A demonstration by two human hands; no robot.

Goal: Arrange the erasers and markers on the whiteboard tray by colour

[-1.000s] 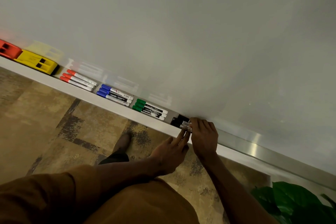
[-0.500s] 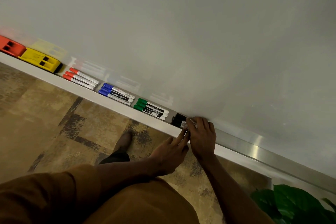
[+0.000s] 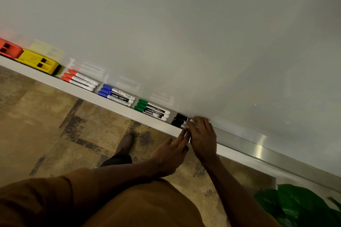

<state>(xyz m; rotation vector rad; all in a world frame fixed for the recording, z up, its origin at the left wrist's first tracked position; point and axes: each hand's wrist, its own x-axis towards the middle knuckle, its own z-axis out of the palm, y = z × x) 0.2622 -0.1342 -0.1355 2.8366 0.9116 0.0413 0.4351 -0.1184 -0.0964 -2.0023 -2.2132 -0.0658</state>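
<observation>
The whiteboard tray (image 3: 114,105) runs from upper left to lower right. On it lie a red eraser (image 3: 9,49), a yellow eraser (image 3: 37,61), three red markers (image 3: 79,80), three blue markers (image 3: 116,96) and three green markers (image 3: 152,109), each group side by side. Three black markers (image 3: 180,120) lie right of the green ones. My right hand (image 3: 202,137) covers their barrels, fingers curled over them. The extended fingertips of my left hand (image 3: 170,155) touch the tray's front edge by the black markers.
The whiteboard (image 3: 184,33) fills the upper view. Right of my hands the tray shows bare metal (image 3: 262,145). A green leafy plant (image 3: 299,206) stands at the lower right. Below is patterned brown flooring (image 3: 55,125) with my foot (image 3: 126,143).
My right hand has slid slightly along the black markers and pressed them together against the board. My left fingertips stay at the tray edge. The other groups have not moved.
</observation>
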